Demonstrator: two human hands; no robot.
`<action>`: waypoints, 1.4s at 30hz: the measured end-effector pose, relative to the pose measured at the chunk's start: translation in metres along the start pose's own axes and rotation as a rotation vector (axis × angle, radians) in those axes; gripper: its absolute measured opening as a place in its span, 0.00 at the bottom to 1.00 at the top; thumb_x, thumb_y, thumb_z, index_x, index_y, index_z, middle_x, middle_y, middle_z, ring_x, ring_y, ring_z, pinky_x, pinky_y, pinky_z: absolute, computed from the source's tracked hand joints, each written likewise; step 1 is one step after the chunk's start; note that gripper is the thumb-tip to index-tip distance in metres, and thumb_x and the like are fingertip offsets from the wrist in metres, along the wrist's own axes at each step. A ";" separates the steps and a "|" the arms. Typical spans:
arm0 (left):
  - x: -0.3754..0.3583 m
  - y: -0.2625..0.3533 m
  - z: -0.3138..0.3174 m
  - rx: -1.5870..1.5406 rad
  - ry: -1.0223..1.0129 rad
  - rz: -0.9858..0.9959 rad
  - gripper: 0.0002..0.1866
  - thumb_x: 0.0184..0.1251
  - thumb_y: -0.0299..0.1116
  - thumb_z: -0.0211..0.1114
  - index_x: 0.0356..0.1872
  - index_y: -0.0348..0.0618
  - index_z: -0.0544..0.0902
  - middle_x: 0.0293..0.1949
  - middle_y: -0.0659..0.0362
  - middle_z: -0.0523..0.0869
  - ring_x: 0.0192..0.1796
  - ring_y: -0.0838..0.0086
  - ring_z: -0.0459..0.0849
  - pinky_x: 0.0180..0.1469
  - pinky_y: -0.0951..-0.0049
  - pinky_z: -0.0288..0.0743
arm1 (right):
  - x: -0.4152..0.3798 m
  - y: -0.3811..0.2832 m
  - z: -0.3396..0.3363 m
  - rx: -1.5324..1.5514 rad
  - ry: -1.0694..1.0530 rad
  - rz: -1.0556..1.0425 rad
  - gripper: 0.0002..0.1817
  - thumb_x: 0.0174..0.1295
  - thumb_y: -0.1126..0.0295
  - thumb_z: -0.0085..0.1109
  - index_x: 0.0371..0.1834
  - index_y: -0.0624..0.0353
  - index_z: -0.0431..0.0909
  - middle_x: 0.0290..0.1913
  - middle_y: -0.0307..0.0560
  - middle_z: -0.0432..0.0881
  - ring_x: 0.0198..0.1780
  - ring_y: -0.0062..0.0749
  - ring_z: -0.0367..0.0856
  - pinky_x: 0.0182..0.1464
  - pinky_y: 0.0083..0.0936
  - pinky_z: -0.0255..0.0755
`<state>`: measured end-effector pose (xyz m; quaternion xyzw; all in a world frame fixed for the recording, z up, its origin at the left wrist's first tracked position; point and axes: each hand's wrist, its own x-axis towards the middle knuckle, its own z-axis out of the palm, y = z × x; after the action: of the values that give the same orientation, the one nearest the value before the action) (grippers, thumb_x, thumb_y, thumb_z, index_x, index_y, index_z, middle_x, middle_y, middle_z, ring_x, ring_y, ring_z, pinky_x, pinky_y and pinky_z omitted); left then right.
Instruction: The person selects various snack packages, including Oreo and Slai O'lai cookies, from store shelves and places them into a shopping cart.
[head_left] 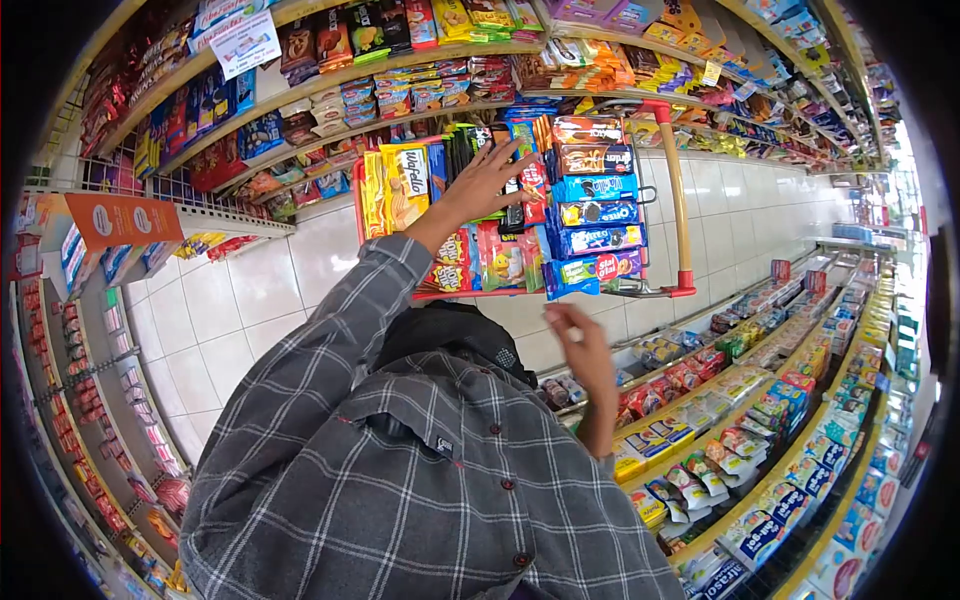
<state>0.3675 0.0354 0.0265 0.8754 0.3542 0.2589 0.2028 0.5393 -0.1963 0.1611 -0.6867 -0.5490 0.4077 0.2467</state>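
Observation:
A red-edged basket (pixel 359 192) stands in front of me, packed with snack packs in rows. My left hand (pixel 487 182) reaches over its middle with fingers spread, resting on or just above dark and red packs; the contact is partly hidden. Yellow Wafello packs (pixel 404 180) lie left of that hand, and a red pack (pixel 532 190) shows at its fingertips. Along the right side are several biscuit packs, including a blue Vanilla pack (pixel 596 189), Oreo packs (pixel 597 214) and a Slai O'lai pack (pixel 597 268). Below the basket's right corner, my right hand (pixel 583 345) hovers, loosely curled, with nothing visible in it.
A wooden handle with red ends (pixel 677 200) rises at the basket's right. Shelves of chocolate and biscuits (pixel 400 95) run behind it. A lower shelf of packaged goods (pixel 740 420) curves along my right, another rack (pixel 80 380) along my left. White floor tiles (pixel 240 330) lie between.

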 end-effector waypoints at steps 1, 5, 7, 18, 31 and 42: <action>-0.007 0.001 -0.011 -0.053 0.039 -0.005 0.34 0.68 0.54 0.57 0.72 0.53 0.62 0.74 0.51 0.55 0.75 0.53 0.55 0.75 0.51 0.47 | -0.008 -0.028 -0.017 0.103 0.122 -0.103 0.12 0.66 0.66 0.56 0.40 0.67 0.80 0.34 0.55 0.82 0.38 0.39 0.83 0.44 0.35 0.77; -0.063 -0.005 -0.064 -0.187 0.219 -0.185 0.29 0.69 0.41 0.60 0.69 0.48 0.67 0.70 0.50 0.64 0.73 0.52 0.59 0.74 0.54 0.51 | -0.025 -0.146 -0.072 0.110 0.818 -1.156 0.15 0.65 0.61 0.47 0.45 0.60 0.75 0.44 0.48 0.77 0.40 0.39 0.76 0.37 0.34 0.75; -0.111 -0.023 -0.082 -0.226 0.266 -0.325 0.28 0.68 0.37 0.60 0.68 0.44 0.67 0.69 0.48 0.65 0.72 0.52 0.61 0.73 0.56 0.53 | -0.038 -0.223 -0.063 -0.020 1.133 -1.256 0.27 0.61 0.42 0.50 0.58 0.43 0.73 0.58 0.43 0.70 0.56 0.41 0.70 0.54 0.49 0.64; -0.323 -0.145 -0.187 -0.119 0.318 -0.630 0.24 0.63 0.31 0.62 0.61 0.39 0.73 0.57 0.44 0.76 0.60 0.49 0.73 0.64 0.59 0.66 | -0.029 -0.360 0.084 0.079 0.612 -1.602 0.31 0.59 0.35 0.51 0.63 0.32 0.71 0.66 0.32 0.66 0.65 0.31 0.64 0.66 0.50 0.57; -0.237 -0.345 -0.350 0.428 0.799 -0.943 0.25 0.61 0.44 0.64 0.59 0.48 0.76 0.59 0.46 0.76 0.64 0.48 0.70 0.61 0.48 0.65 | -0.072 -0.413 0.121 0.040 0.517 -1.642 0.28 0.59 0.39 0.51 0.63 0.30 0.70 0.67 0.21 0.65 0.67 0.16 0.62 0.69 0.43 0.53; -0.230 -0.421 -0.389 0.532 0.582 -1.189 0.27 0.54 0.65 0.61 0.35 0.52 0.89 0.38 0.50 0.88 0.41 0.57 0.88 0.40 0.61 0.78 | -0.043 -0.297 0.180 0.494 0.479 -0.991 0.33 0.53 0.41 0.66 0.45 0.63 0.78 0.50 0.65 0.77 0.49 0.47 0.78 0.56 0.52 0.70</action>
<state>-0.2233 0.2163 0.0337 0.4491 0.8626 0.2324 -0.0134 0.2229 -0.1749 0.3089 -0.3443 -0.6217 0.1936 0.6764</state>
